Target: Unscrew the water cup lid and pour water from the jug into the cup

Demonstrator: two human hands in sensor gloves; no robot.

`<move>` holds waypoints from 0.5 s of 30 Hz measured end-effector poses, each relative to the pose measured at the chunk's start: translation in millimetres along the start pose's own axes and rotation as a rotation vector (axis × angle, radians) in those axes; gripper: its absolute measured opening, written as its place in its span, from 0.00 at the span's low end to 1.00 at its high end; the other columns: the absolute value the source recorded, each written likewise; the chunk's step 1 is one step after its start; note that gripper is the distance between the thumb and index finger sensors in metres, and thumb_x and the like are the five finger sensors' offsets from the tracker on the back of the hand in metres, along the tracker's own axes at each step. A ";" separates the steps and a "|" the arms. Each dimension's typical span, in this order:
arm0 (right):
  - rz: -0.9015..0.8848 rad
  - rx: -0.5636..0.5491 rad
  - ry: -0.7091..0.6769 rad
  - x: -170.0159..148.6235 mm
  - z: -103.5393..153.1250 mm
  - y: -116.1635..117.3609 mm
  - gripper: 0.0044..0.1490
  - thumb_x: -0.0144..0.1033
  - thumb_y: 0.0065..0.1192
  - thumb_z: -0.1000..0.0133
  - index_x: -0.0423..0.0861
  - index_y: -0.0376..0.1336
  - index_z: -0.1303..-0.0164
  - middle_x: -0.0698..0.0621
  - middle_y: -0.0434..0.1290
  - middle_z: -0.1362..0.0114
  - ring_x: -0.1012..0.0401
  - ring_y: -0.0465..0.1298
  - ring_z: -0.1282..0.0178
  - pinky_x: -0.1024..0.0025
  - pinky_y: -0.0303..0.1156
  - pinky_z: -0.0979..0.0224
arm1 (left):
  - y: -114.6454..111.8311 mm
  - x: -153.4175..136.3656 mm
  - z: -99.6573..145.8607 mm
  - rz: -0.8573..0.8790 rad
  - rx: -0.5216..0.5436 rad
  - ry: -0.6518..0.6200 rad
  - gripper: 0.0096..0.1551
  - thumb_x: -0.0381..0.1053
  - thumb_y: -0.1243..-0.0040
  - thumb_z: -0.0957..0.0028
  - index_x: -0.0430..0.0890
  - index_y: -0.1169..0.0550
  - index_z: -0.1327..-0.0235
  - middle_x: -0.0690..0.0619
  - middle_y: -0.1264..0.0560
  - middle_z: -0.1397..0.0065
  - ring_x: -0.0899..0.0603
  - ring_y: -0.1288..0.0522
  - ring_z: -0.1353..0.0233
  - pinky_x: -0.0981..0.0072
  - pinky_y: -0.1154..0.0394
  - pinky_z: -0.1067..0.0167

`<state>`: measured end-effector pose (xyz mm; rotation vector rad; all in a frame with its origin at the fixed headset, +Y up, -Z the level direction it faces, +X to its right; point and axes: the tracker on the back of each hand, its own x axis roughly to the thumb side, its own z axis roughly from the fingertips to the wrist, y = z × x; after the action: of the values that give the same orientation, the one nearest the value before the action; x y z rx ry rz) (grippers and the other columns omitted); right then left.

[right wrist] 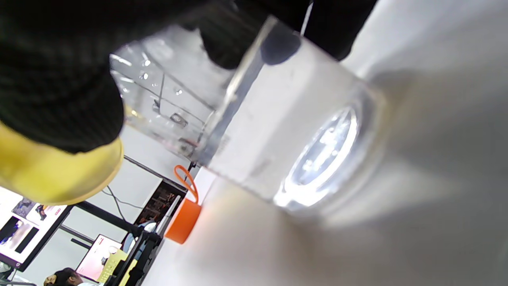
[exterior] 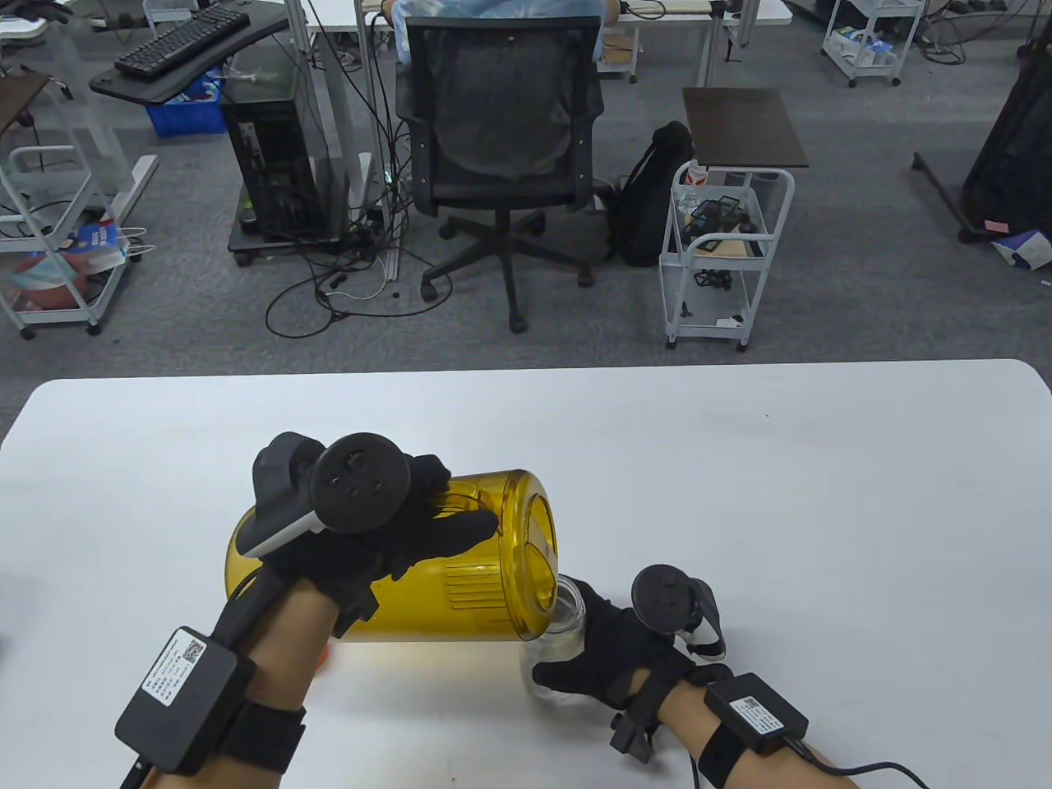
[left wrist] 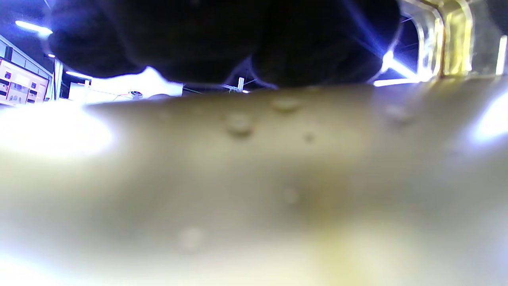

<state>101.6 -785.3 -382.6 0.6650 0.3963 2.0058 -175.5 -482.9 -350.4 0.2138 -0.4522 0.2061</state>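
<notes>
Jug (exterior: 485,567): amber, see-through, tipped on its side above the table (exterior: 740,460), mouth end lowest and right over the cup's open top.
Left hand (exterior: 386,526): fingers curled over the jug's upper side, carrying it; tracker on the back of the hand faces up.
Left wrist view: jug wall (left wrist: 254,178) fills the frame, blurred, droplets on it; gloved fingers (left wrist: 317,43) dark along the top edge.
Cup (exterior: 563,637): clear, lid off, upright on the table near the front edge, just right of the jug body.
Right hand (exterior: 616,657): wrapped round the cup's right side, thumb and fingers pressed against the glass.
Right wrist view: cup (right wrist: 278,131) on the white tabletop, water inside it; fingers (right wrist: 59,99) on the glass; jug rim (right wrist: 59,174) yellow at left.
Lid (right wrist: 183,220): orange, with a loop strap, on the table, apart from the cup; in the table view only an orange sliver shows under the left forearm.
Background: office chair (exterior: 501,140) and white cart (exterior: 727,246) on the floor beyond the table's far edge.
</notes>
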 end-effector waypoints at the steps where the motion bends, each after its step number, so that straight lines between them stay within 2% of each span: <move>1: 0.000 0.000 0.000 0.0 0.0 0.0 0.71 0.66 0.87 0.63 0.59 0.43 0.23 0.52 0.55 0.17 0.48 0.67 0.17 0.45 0.67 0.15 | 0.2 0.7 0.0 -0.002 -0.001 0.001 0.48 0.93 0.45 0.75 0.54 0.09 0.75 0.58 0.13 0.78 0.46 0.15 0.76 0.50 0.15 0.62; 15: 0.001 0.000 0.000 0.0 -0.1 0.4 0.71 0.66 0.87 0.63 0.59 0.43 0.23 0.52 0.55 0.17 0.48 0.67 0.17 0.45 0.67 0.15 | 1.4 5.4 0.1 -0.027 -0.001 -0.003 0.48 0.93 0.46 0.75 0.54 0.09 0.75 0.58 0.13 0.78 0.46 0.15 0.76 0.50 0.15 0.62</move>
<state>101.3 -785.5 -382.5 0.6657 0.3959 2.0067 -171.1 -480.7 -347.7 0.2187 -0.4520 0.1796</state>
